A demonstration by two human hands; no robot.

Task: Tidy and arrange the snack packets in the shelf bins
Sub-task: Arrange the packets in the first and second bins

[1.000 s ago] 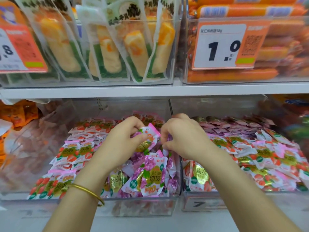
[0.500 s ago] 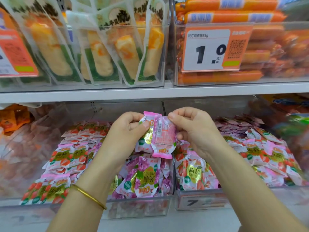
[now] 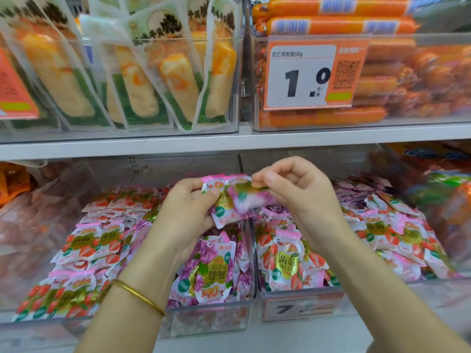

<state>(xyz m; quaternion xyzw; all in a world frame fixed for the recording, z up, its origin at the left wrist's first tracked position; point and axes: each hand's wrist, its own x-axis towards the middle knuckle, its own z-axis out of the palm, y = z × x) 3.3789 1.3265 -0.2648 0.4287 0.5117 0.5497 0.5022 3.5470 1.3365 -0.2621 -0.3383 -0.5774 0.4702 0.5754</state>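
Above the lower shelf's clear bins, both hands are up holding pink jelly packets (image 3: 230, 200) between them. Left hand (image 3: 188, 207), the one with a thin gold bangle (image 3: 139, 295) on its wrist, is closed around a small bunch of them, thumb pressed on the front one. Right hand (image 3: 295, 189) pinches the top edge of a packet that's too motion-blurred to read, right up against the left hand's bunch.

Below, the middle bin (image 3: 209, 321) is stuffed with purple grape-print packets (image 3: 211, 271); the top one sits upside down, with a green "Cikoo"-ish badge I can't read for sure. Strawberry-print packets with gold labels lie in flat rows on the left (image 3: 84, 245) and fill the right-hand bin (image 3: 300, 305), whose front tag shows a "7" and not much else.

Upper shelf: a price card (image 3: 311, 72) reads "双汇鸡肉肠58g" and a big "1.0", with a QR code on its orange side, clipped to a bin of orange sausage sticks (image 3: 323, 117). Left of that, see-through pouches of yellow-orange sticks (image 3: 175, 77) with brushy black characters I can't make out.
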